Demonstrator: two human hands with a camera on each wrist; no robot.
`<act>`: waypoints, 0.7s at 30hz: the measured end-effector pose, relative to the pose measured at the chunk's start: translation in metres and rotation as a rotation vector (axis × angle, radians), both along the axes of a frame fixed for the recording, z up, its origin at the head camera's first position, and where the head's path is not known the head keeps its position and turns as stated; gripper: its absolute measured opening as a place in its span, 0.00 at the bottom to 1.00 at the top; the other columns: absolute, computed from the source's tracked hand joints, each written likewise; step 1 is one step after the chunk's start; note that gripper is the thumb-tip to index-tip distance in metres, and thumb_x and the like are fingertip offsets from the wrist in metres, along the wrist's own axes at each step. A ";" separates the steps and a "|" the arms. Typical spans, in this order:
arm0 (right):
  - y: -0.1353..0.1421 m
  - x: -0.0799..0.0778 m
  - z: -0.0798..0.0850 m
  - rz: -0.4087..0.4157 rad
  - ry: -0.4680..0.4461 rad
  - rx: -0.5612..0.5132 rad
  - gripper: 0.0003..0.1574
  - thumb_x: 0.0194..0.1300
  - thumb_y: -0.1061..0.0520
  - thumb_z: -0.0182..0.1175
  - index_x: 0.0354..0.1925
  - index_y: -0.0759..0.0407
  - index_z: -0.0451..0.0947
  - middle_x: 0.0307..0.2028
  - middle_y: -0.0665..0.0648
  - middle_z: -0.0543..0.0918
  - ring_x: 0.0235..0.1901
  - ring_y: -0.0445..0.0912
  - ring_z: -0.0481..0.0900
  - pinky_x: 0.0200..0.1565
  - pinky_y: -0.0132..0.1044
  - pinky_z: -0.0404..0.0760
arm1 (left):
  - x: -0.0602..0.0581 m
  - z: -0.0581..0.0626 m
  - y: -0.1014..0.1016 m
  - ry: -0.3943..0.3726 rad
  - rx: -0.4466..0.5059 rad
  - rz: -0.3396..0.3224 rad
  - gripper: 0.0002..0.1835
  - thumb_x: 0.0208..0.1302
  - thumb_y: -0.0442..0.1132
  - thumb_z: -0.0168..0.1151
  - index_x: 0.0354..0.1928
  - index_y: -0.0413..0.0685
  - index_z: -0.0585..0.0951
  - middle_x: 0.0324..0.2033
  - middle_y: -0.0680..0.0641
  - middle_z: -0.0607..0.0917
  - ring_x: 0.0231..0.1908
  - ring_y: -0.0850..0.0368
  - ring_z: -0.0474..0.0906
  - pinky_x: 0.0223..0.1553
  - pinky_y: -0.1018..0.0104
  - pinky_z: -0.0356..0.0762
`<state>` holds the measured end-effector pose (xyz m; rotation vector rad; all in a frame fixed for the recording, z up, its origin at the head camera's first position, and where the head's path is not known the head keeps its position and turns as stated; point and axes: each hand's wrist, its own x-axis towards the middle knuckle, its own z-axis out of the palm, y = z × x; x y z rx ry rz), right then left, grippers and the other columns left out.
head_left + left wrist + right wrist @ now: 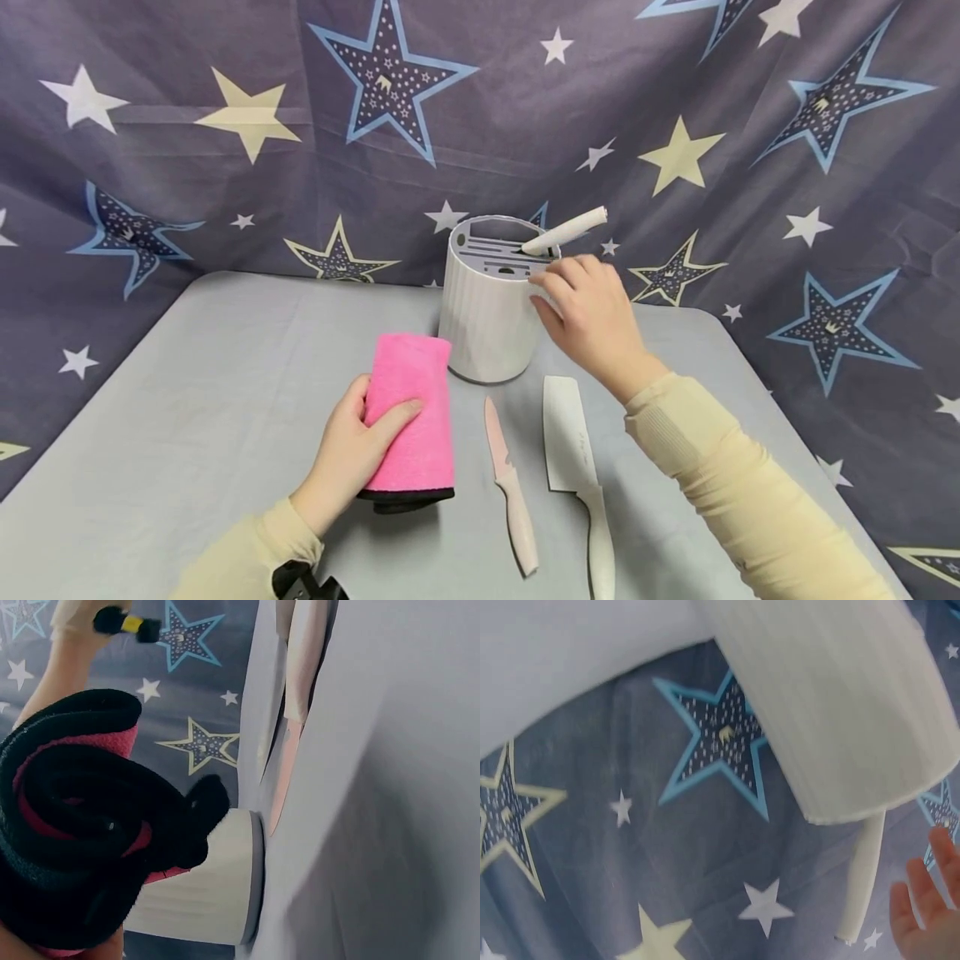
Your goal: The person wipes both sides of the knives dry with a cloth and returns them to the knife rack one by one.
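Note:
My left hand (356, 446) grips a rolled pink towel (412, 408) with black edging, held upright above the table. From below, in the left wrist view, the towel's black-edged end (82, 802) shows as a spiral. My right hand (588, 312) is at the near right rim of a white ribbed knife block (487, 325), its fingers bent loosely with nothing between them. In the right wrist view the fingers (926, 896) are apart from each other. One knife stands in the block's slotted top, its cream handle (566, 231) leaning right and its blade hidden.
On the grey table (225, 400), in front of the block, lie a small knife with a pink blade (497, 437) and a white cleaver (572, 437). Both handles point toward me. Behind the table hangs a dark curtain (510, 108) printed with stars.

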<state>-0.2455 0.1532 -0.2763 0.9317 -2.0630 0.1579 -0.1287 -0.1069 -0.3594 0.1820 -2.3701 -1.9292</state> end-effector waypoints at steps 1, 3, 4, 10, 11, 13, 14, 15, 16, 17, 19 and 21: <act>0.001 0.003 -0.004 0.003 -0.017 -0.001 0.11 0.60 0.60 0.68 0.43 0.59 0.82 0.39 0.58 0.84 0.39 0.58 0.79 0.36 0.51 0.74 | 0.000 0.000 0.000 0.001 -0.004 0.001 0.18 0.62 0.44 0.67 0.48 0.44 0.73 0.33 0.46 0.83 0.26 0.58 0.82 0.31 0.64 0.80; 0.003 0.010 -0.012 0.000 -0.069 -0.005 0.13 0.60 0.59 0.69 0.45 0.59 0.82 0.40 0.58 0.84 0.38 0.57 0.79 0.35 0.50 0.74 | 0.000 0.001 -0.001 -0.004 -0.009 0.001 0.18 0.63 0.43 0.67 0.48 0.44 0.73 0.33 0.46 0.83 0.26 0.58 0.82 0.31 0.64 0.80; 0.004 0.013 -0.016 -0.003 -0.098 -0.008 0.14 0.61 0.58 0.69 0.46 0.60 0.81 0.40 0.58 0.84 0.38 0.57 0.79 0.36 0.49 0.75 | 0.000 0.001 -0.001 -0.011 -0.008 -0.001 0.17 0.63 0.43 0.67 0.48 0.44 0.73 0.32 0.45 0.83 0.26 0.57 0.83 0.31 0.64 0.80; 0.006 0.032 -0.037 -0.034 -0.275 -0.014 0.21 0.63 0.53 0.68 0.51 0.63 0.79 0.43 0.60 0.84 0.44 0.56 0.81 0.49 0.50 0.79 | 0.002 -0.004 -0.001 -0.040 -0.005 -0.026 0.18 0.63 0.43 0.67 0.50 0.46 0.73 0.34 0.44 0.83 0.26 0.56 0.84 0.32 0.63 0.81; 0.006 0.035 -0.040 -0.039 -0.302 -0.013 0.22 0.63 0.53 0.68 0.52 0.63 0.79 0.44 0.60 0.84 0.46 0.56 0.81 0.50 0.50 0.79 | 0.002 -0.005 -0.001 -0.040 -0.009 -0.030 0.19 0.63 0.43 0.67 0.50 0.45 0.73 0.34 0.44 0.83 0.26 0.56 0.83 0.31 0.63 0.81; 0.005 0.041 -0.046 -0.043 -0.361 -0.011 0.24 0.63 0.52 0.68 0.53 0.64 0.78 0.44 0.60 0.84 0.47 0.56 0.82 0.51 0.49 0.79 | 0.004 -0.007 0.000 -0.048 -0.021 -0.036 0.18 0.62 0.43 0.67 0.49 0.45 0.73 0.33 0.44 0.83 0.26 0.56 0.83 0.31 0.63 0.81; 0.006 0.044 -0.049 -0.048 -0.391 -0.012 0.25 0.63 0.52 0.68 0.53 0.64 0.77 0.44 0.59 0.84 0.47 0.55 0.82 0.52 0.49 0.79 | 0.004 -0.008 0.000 -0.051 -0.029 -0.039 0.18 0.62 0.43 0.68 0.48 0.45 0.73 0.33 0.44 0.83 0.26 0.55 0.83 0.31 0.63 0.80; 0.006 0.047 -0.053 -0.054 -0.419 -0.013 0.26 0.62 0.51 0.69 0.53 0.64 0.77 0.44 0.59 0.84 0.47 0.55 0.82 0.51 0.49 0.80 | 0.005 -0.010 0.001 -0.053 -0.037 -0.041 0.18 0.62 0.43 0.68 0.48 0.45 0.73 0.32 0.45 0.82 0.26 0.56 0.82 0.31 0.63 0.80; 0.005 0.050 -0.056 -0.060 -0.448 -0.014 0.27 0.62 0.51 0.69 0.54 0.64 0.77 0.44 0.60 0.84 0.47 0.55 0.82 0.51 0.49 0.80 | 0.006 -0.011 0.002 -0.056 -0.047 -0.043 0.17 0.62 0.43 0.68 0.47 0.45 0.73 0.32 0.45 0.82 0.26 0.56 0.82 0.31 0.64 0.80; 0.005 0.053 -0.060 -0.066 -0.477 -0.015 0.28 0.62 0.51 0.69 0.54 0.65 0.77 0.44 0.59 0.84 0.47 0.55 0.82 0.51 0.49 0.80 | 0.006 -0.012 0.003 -0.058 -0.053 -0.045 0.17 0.62 0.43 0.68 0.46 0.45 0.73 0.31 0.45 0.82 0.25 0.56 0.82 0.31 0.64 0.80; 0.005 0.059 -0.067 -0.075 -0.533 -0.021 0.29 0.61 0.50 0.70 0.54 0.66 0.76 0.43 0.60 0.85 0.46 0.54 0.82 0.49 0.48 0.81 | 0.009 -0.015 0.004 -0.067 -0.063 -0.053 0.17 0.61 0.44 0.68 0.46 0.46 0.73 0.30 0.46 0.82 0.25 0.56 0.81 0.31 0.65 0.79; 0.006 0.065 -0.074 -0.089 -0.583 -0.017 0.28 0.60 0.51 0.70 0.53 0.66 0.77 0.43 0.59 0.85 0.43 0.53 0.83 0.46 0.48 0.82 | 0.011 -0.017 0.005 -0.071 -0.063 -0.063 0.18 0.61 0.44 0.69 0.47 0.46 0.73 0.30 0.47 0.82 0.25 0.57 0.81 0.31 0.65 0.79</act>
